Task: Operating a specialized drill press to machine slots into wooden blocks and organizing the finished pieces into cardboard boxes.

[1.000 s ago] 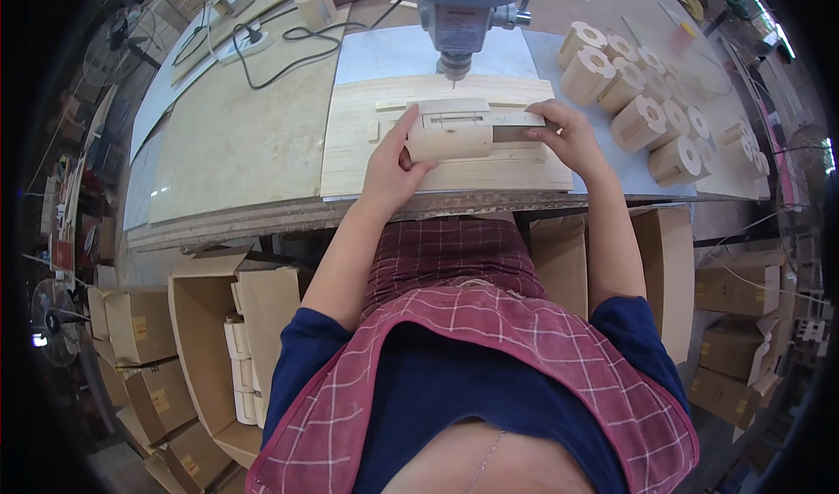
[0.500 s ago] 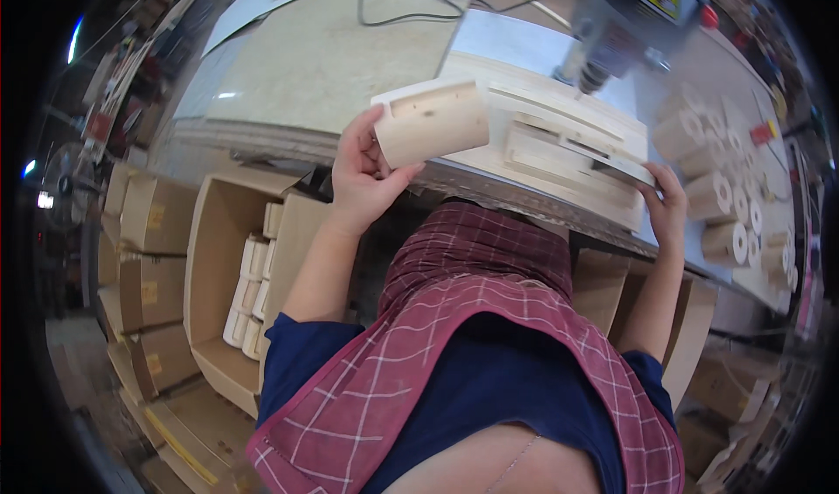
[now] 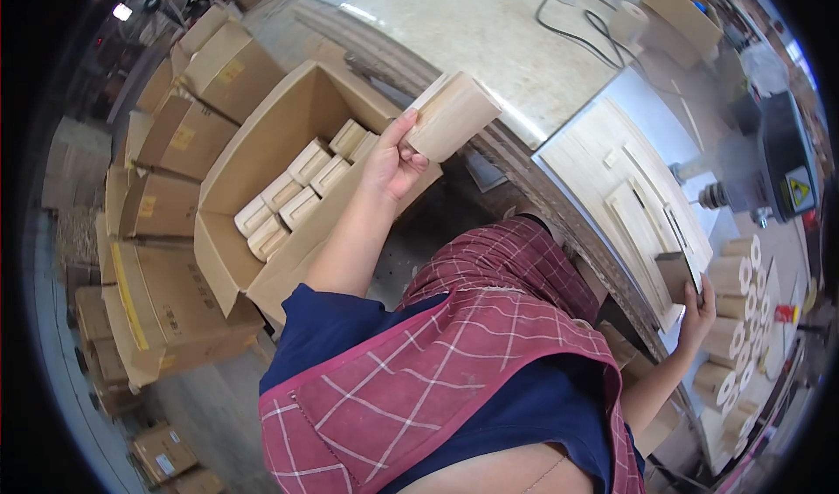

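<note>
My left hand (image 3: 393, 166) grips a pale wooden block (image 3: 459, 116) with a rounded side and a long recess, raised between the bench edge and an open carton. Fingers and thumb close on the block's left end. At the right, my right hand (image 3: 696, 319) pinches a thin flat plate (image 3: 676, 277), dark on the face I see, at the near end of a wooden jig (image 3: 625, 175) made of pale boards and strips. Inside the open carton (image 3: 255, 157) lie several similar wooden blocks (image 3: 281, 190).
A drill press head (image 3: 773, 166) with its chuck stands over the board's far side. Wooden cylinders with centre holes (image 3: 732, 306) are stacked at the right. Closed cartons (image 3: 179, 135) line the left. A black cable (image 3: 572, 35) crosses the bench top (image 3: 454, 17).
My view has swung left, toward the carton. My left hand has brought the wooden block nearer the carton and turned it. My right hand stays by the jig, the plate now tilted up.
</note>
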The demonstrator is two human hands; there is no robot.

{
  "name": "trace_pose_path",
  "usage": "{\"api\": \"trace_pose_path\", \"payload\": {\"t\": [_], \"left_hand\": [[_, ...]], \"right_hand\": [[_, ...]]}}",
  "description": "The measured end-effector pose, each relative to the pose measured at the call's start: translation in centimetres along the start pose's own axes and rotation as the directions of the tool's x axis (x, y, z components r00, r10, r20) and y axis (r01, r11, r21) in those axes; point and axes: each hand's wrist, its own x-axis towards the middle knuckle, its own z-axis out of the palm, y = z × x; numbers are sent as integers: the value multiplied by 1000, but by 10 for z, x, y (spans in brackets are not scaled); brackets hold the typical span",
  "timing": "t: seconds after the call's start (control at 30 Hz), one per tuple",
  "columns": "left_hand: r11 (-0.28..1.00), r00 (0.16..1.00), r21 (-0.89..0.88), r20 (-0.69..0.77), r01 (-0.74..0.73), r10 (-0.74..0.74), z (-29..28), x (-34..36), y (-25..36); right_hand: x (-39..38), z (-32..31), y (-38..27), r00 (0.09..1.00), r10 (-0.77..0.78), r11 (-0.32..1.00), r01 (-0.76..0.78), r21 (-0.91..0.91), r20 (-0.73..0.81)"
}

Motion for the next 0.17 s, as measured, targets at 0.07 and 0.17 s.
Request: {"api": "trace_pose_path", "payload": {"t": [0.07, 0.17], "left_hand": [[966, 986, 203, -11, -159, 165, -14, 0, 15], [904, 950, 331, -61, -269, 305, -34, 1, 34]], "right_hand": [[2, -1, -5, 1000, -25, 999, 26, -45, 18], [11, 2, -9, 996, -64, 994, 69, -86, 58]]}}
